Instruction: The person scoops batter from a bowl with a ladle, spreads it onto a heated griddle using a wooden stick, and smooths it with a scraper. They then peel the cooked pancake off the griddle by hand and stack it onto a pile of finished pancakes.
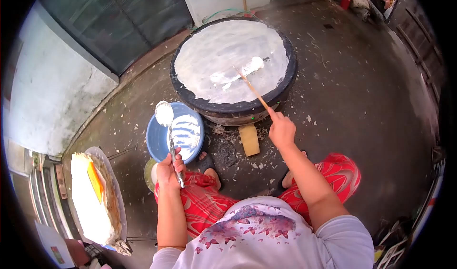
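- Head view: the right hand is closed around the near end of a thin wooden stick, which reaches up and away over the round plate.
- The far end of the stick is at the thick white paste, which lies in a slanting streak on the plate; whether that end carries a crosspiece is too blurred to tell.
- A thin white layer covers most of the plate inside its dark rim, so the step in hand looks like spreading the paste over the surface.
- The left hand grips the handle of a metal ladle; the white-coated bowl of the ladle is over the blue basin, which holds more white paste.
- The next move seems to call for a light, level stroke that thins the streak without tearing the layer, with the ladle kept clear of the plate.
- A yellow block is beside the plate's base; a pile of pale sheets lies beyond the left forearm.
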Demonstrator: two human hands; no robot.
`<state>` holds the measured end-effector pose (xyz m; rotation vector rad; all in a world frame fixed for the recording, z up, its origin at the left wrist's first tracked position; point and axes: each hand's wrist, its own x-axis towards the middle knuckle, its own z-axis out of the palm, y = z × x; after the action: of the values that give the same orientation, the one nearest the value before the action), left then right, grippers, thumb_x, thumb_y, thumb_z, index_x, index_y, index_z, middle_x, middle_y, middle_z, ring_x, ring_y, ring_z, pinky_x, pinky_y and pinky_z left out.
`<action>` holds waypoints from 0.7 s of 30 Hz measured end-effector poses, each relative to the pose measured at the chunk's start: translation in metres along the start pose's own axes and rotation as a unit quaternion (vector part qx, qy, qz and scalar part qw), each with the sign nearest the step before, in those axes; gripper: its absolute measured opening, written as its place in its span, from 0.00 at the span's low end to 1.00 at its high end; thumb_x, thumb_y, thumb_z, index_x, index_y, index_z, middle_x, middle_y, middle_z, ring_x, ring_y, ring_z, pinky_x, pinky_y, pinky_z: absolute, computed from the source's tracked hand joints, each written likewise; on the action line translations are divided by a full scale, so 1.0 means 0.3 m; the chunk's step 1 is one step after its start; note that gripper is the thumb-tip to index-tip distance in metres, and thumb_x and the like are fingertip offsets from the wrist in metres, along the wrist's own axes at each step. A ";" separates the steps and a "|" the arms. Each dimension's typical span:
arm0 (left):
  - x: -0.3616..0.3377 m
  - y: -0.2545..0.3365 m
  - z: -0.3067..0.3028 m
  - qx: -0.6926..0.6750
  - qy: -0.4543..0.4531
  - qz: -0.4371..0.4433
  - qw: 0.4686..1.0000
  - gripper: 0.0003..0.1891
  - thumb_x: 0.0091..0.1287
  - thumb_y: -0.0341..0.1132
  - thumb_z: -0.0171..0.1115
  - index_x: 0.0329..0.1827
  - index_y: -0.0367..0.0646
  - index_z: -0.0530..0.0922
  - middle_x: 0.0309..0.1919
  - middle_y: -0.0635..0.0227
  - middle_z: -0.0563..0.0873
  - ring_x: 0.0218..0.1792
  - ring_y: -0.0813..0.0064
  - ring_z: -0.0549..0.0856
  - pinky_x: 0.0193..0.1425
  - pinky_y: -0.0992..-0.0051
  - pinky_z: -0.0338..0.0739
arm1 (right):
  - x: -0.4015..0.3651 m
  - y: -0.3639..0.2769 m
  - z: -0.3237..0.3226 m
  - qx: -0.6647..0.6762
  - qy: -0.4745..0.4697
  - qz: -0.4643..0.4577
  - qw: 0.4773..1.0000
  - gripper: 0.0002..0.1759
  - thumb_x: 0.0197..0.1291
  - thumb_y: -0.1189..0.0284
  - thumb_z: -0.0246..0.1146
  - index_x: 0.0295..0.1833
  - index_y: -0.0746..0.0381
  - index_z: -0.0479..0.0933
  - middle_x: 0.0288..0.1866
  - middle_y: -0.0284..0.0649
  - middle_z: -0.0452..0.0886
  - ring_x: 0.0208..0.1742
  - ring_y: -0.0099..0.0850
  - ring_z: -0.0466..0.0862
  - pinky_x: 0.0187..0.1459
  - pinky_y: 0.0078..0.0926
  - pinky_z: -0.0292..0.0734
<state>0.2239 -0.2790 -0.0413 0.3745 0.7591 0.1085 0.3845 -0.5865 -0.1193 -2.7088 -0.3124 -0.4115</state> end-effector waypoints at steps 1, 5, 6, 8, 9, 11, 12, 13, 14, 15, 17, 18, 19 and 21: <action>0.000 -0.004 0.001 0.002 0.003 -0.001 1.000 0.17 0.71 0.37 0.39 0.49 0.29 0.68 0.27 0.66 0.71 0.20 0.81 0.66 0.19 0.83 0.63 | 0.010 0.016 0.000 -0.037 0.000 -0.008 0.999 0.27 0.44 0.78 0.59 0.54 0.52 0.72 0.34 0.39 0.74 0.32 0.40 0.77 0.33 0.37 0.74; 0.002 -0.003 0.007 0.031 -0.002 0.004 1.000 0.17 0.71 0.37 0.39 0.49 0.29 0.68 0.27 0.66 0.71 0.20 0.81 0.66 0.19 0.83 0.62 | 0.062 0.092 -0.072 -0.051 0.003 0.066 0.997 0.26 0.45 0.79 0.58 0.55 0.56 0.71 0.35 0.40 0.75 0.35 0.41 0.78 0.36 0.38 0.75; 0.004 -0.005 0.005 0.040 0.000 0.007 0.999 0.17 0.71 0.37 0.39 0.49 0.29 0.68 0.27 0.66 0.71 0.19 0.81 0.66 0.19 0.83 0.62 | 0.047 0.076 -0.084 0.001 -0.011 0.123 0.992 0.25 0.47 0.78 0.56 0.55 0.57 0.70 0.38 0.42 0.76 0.39 0.42 0.78 0.39 0.39 0.74; 0.005 -0.006 0.010 0.044 -0.002 0.006 0.999 0.17 0.71 0.36 0.39 0.49 0.29 0.68 0.27 0.65 0.71 0.19 0.81 0.66 0.19 0.83 0.62 | 0.030 0.094 -0.068 0.146 -0.065 0.178 0.971 0.19 0.57 0.74 0.50 0.56 0.58 0.70 0.48 0.47 0.77 0.48 0.45 0.77 0.49 0.39 0.72; 0.006 -0.006 0.013 0.049 -0.003 0.006 0.999 0.17 0.70 0.36 0.39 0.49 0.29 0.68 0.27 0.65 0.71 0.19 0.81 0.65 0.19 0.83 0.62 | 0.042 0.130 -0.041 0.146 -0.064 0.178 0.971 0.19 0.57 0.74 0.50 0.56 0.58 0.70 0.48 0.47 0.77 0.48 0.45 0.77 0.49 0.39 0.72; 0.006 -0.007 0.017 0.057 -0.007 0.010 0.998 0.17 0.70 0.36 0.39 0.49 0.29 0.68 0.26 0.65 0.71 0.19 0.81 0.66 0.19 0.83 0.62 | 0.092 0.226 0.011 0.254 -0.015 0.128 0.959 0.19 0.61 0.69 0.48 0.58 0.56 0.69 0.51 0.47 0.76 0.49 0.43 0.77 0.50 0.35 0.72; 0.001 -0.009 0.018 0.067 -0.010 0.014 0.998 0.17 0.70 0.36 0.39 0.49 0.29 0.68 0.26 0.64 0.72 0.19 0.81 0.66 0.18 0.83 0.62 | 0.135 0.285 0.025 0.232 -0.033 0.184 0.955 0.18 0.63 0.68 0.48 0.58 0.55 0.69 0.47 0.45 0.79 0.46 0.43 0.78 0.47 0.34 0.72; -0.011 -0.015 0.021 0.070 -0.006 0.013 0.997 0.17 0.70 0.36 0.39 0.49 0.29 0.68 0.26 0.64 0.72 0.19 0.81 0.66 0.18 0.83 0.62 | 0.178 0.315 0.017 0.252 -0.072 0.255 0.931 0.17 0.62 0.70 0.49 0.56 0.54 0.71 0.41 0.45 0.80 0.40 0.42 0.80 0.43 0.34 0.73; -0.019 -0.020 0.035 0.098 -0.009 0.020 0.995 0.17 0.70 0.36 0.40 0.49 0.29 0.68 0.25 0.64 0.73 0.18 0.81 0.67 0.18 0.83 0.62 | 0.172 0.326 0.030 0.260 -0.088 0.230 0.934 0.17 0.62 0.70 0.50 0.56 0.55 0.72 0.38 0.45 0.81 0.38 0.39 0.81 0.41 0.33 0.73; -0.025 -0.024 0.053 0.125 -0.014 0.028 0.992 0.17 0.70 0.36 0.40 0.49 0.29 0.68 0.24 0.64 0.73 0.18 0.81 0.67 0.17 0.83 0.62 | 0.175 0.329 0.044 0.267 -0.102 0.203 0.936 0.16 0.61 0.70 0.51 0.55 0.55 0.73 0.36 0.45 0.81 0.36 0.37 0.81 0.40 0.32 0.73; -0.043 -0.041 0.073 0.135 -0.019 0.034 0.990 0.16 0.69 0.35 0.41 0.49 0.29 0.68 0.23 0.63 0.75 0.16 0.80 0.68 0.17 0.82 0.62 | 0.157 0.275 -0.050 0.283 -0.160 0.195 0.925 0.16 0.61 0.70 0.51 0.55 0.56 0.73 0.36 0.44 0.81 0.36 0.35 0.81 0.39 0.30 0.73; -0.049 -0.052 0.083 0.158 -0.033 0.041 0.986 0.16 0.69 0.34 0.41 0.49 0.29 0.68 0.23 0.62 0.75 0.16 0.79 0.69 0.16 0.82 0.63 | 0.148 0.256 -0.084 0.296 -0.216 0.185 0.912 0.16 0.61 0.69 0.52 0.54 0.56 0.74 0.36 0.43 0.82 0.36 0.32 0.82 0.39 0.29 0.73; -0.056 -0.062 0.093 0.181 -0.046 0.048 0.981 0.16 0.68 0.34 0.41 0.49 0.29 0.68 0.23 0.61 0.76 0.16 0.78 0.69 0.16 0.81 0.63 | 0.135 0.279 -0.070 0.296 -0.218 0.184 0.912 0.16 0.61 0.69 0.52 0.54 0.56 0.74 0.36 0.43 0.82 0.36 0.32 0.82 0.39 0.29 0.73; -0.062 -0.088 0.120 0.204 -0.044 0.062 0.976 0.16 0.67 0.33 0.42 0.49 0.29 0.69 0.22 0.61 0.77 0.15 0.77 0.70 0.15 0.80 0.64 | 0.121 0.374 -0.002 0.348 -0.091 0.182 0.915 0.16 0.64 0.72 0.50 0.55 0.57 0.74 0.25 0.31 0.77 0.25 0.19 0.73 0.29 0.20 0.69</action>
<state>0.2342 -0.3182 -0.0152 0.8128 0.6672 0.0509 0.4485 -0.6822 -0.1447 -2.0299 0.0133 0.0645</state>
